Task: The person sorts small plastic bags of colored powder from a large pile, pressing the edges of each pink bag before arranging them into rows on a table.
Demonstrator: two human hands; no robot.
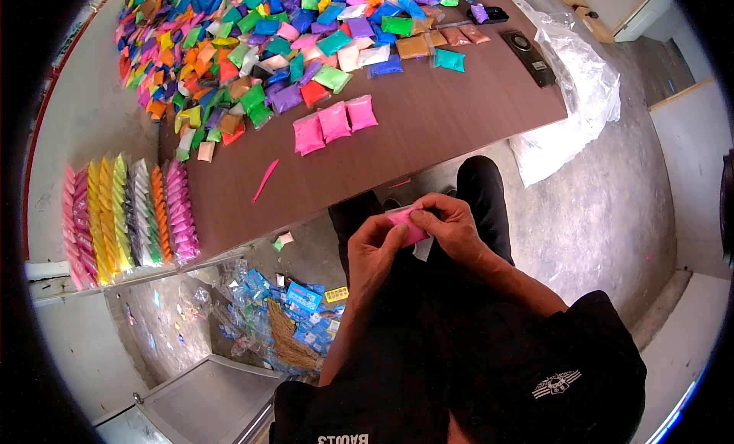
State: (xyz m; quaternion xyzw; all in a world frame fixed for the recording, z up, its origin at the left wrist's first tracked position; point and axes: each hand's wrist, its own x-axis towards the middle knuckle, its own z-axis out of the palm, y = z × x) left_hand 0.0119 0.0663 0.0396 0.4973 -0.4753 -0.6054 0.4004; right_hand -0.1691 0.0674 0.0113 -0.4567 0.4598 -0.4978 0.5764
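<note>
Between my two hands, just off the table's front edge, is a small pink packet (410, 224) in clear plastic. My left hand (375, 237) pinches its left side with thumb and fingers. On its right upper edge, my right hand (447, 221) has its thumb and fingers closed. Beyond the hands, three pink packets (334, 123) lie side by side on the brown table (413, 130). A thin pink plastic tool (265, 181) rests to their left.
A big heap of coloured packets (252, 54) covers the table's far left. Rows of packet strips (130, 218) stand at the left edge. A black scale-like device (527, 58) and clear plastic sheeting (573, 92) are right. Blue packaging (306, 299) and a straw broom (287, 337) lie below.
</note>
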